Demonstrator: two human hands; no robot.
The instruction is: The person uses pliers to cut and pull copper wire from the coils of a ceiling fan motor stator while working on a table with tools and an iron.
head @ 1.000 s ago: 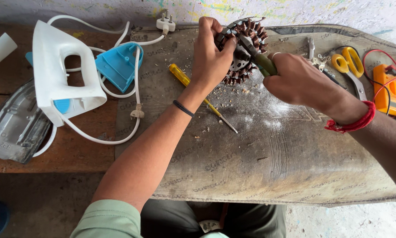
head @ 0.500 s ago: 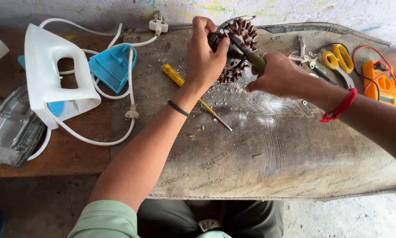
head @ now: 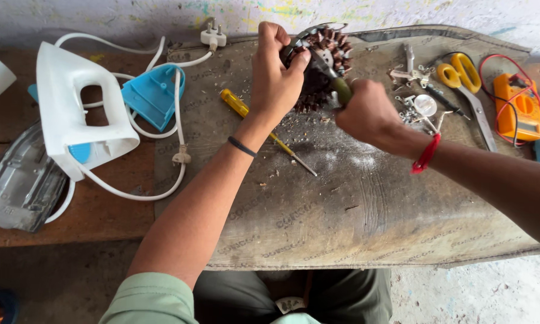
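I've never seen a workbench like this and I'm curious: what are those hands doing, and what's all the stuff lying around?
The picture comes from a camera on the person's head, looking down at a worn bench mat. The left hand grips a round motor part with copper wire coils. The right hand holds a green-handled tool against it. On the left lies a white clothes iron, taken apart, with its cord. A yellow screwdriver lies in the middle. To the right are yellow scissors and an orange meter.
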